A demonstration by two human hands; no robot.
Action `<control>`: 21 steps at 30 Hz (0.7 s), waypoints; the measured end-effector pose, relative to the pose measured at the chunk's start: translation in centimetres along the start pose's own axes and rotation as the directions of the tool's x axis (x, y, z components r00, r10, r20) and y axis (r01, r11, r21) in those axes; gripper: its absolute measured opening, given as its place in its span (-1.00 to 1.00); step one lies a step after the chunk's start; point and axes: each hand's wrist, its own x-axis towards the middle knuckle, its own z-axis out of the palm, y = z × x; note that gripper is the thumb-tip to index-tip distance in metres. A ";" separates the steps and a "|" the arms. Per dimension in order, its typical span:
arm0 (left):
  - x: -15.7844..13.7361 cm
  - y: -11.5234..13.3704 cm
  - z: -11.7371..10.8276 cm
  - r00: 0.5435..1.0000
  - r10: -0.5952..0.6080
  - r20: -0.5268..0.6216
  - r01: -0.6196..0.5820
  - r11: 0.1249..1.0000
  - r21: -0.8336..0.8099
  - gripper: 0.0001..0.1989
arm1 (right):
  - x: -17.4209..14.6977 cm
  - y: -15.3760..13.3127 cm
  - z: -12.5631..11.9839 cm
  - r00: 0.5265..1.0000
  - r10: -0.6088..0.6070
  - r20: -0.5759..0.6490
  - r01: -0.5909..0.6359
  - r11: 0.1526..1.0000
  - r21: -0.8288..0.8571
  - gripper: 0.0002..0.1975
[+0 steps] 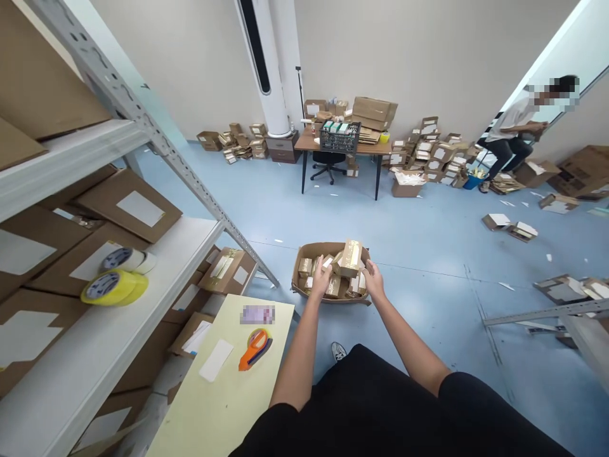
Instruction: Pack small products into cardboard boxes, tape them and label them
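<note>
In front of me on the floor stands a large open cardboard carton [297, 293] holding several small taped boxes. One taped small box [351, 257] sits highest, tilted near the carton's far right side. My left hand [321, 279] is over the left part of the carton, fingers extended and apart, with small boxes behind and beside it. At the carton's right side, my right hand [373, 279] has its fingers stretched out close to the highest box. Whether its fingertips touch that box I cannot tell. Neither hand is closed around anything.
Metal shelving [190, 235] with cartons and yellow tape rolls [114, 287] rises at left. A pale table [204, 406] beside me bears an orange tape dispenser [254, 349]. A desk [368, 149] stands at the back; a person [511, 130] sits far right. Another shelf [585, 336] edges in right.
</note>
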 end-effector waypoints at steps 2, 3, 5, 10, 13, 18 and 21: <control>0.2 -0.6 0.3 1.000 -0.009 -0.009 0.009 1.000 -0.013 -0.30 | 0.3 0.1 0.0 0.999 0.038 0.031 -0.039 0.998 0.048 -0.39; 0.2 -0.9 0.3 1.000 -0.010 -0.012 0.009 1.000 -0.016 -0.31 | 0.3 0.1 0.2 0.997 0.054 0.045 -0.056 0.997 0.048 -0.39; 0.1 -1.3 0.1 1.000 -0.003 -0.015 0.003 1.000 -0.017 -0.32 | 0.0 -0.1 0.9 0.995 0.062 0.078 -0.063 0.998 0.014 -0.39; -0.5 -0.9 -1.3 0.997 0.004 -0.071 -0.005 1.000 -0.011 -0.35 | -0.3 -2.0 3.4 0.981 -0.024 0.193 0.026 1.000 -0.012 -0.39; -1.8 -0.8 -2.6 0.993 0.026 -0.119 -0.029 0.999 -0.029 -0.38 | -1.1 -3.8 5.3 0.959 -0.077 0.272 0.077 0.997 0.011 -0.39; -6.5 -1.3 -7.0 0.964 0.032 -0.264 -0.045 0.998 -0.045 -0.40 | -5.0 -6.7 9.7 0.891 -0.191 0.411 0.176 0.982 0.074 -0.41; -10.9 -1.6 -10.9 0.918 0.022 -0.396 -0.037 0.999 -0.029 -0.44 | -8.8 -8.1 13.0 0.808 -0.256 0.530 0.220 0.967 0.131 -0.40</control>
